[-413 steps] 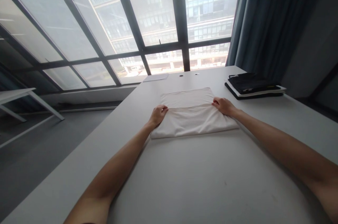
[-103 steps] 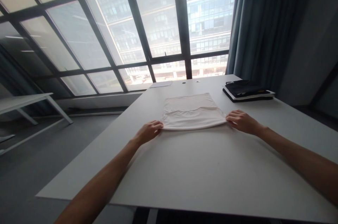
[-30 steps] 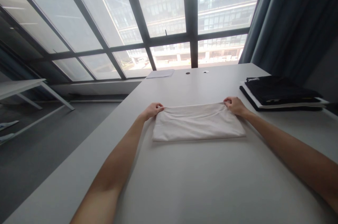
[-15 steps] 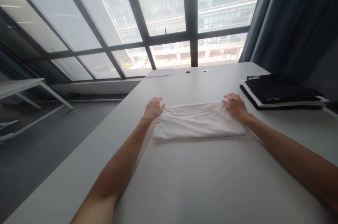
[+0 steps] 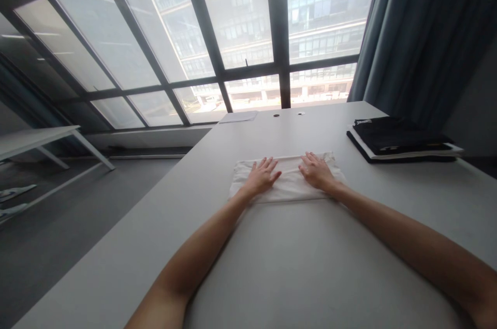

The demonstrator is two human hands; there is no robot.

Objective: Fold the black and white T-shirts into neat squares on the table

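Note:
A folded piece of white cloth (image 5: 289, 184), its kind not clear, lies flat as a wide rectangle on the white table (image 5: 310, 256). My left hand (image 5: 263, 176) rests palm down on its left half, fingers spread. On the right half lies my right hand (image 5: 315, 170), also flat with its fingers apart. Neither hand grips the fabric. Slight wrinkles show between the hands, and the cloth's far right corner looks a little uneven.
A stack of folded black and white clothes (image 5: 404, 137) sits at the table's right side. Near the far left corner lies a pale flat sheet (image 5: 238, 117). Another white table (image 5: 39, 137) stands at left, across grey floor. Windows and a dark curtain (image 5: 419, 34) rise behind.
Both hands have left the cloth's far corners and moved inward onto its top, fingers now spread flat. The view has tilted up slightly.

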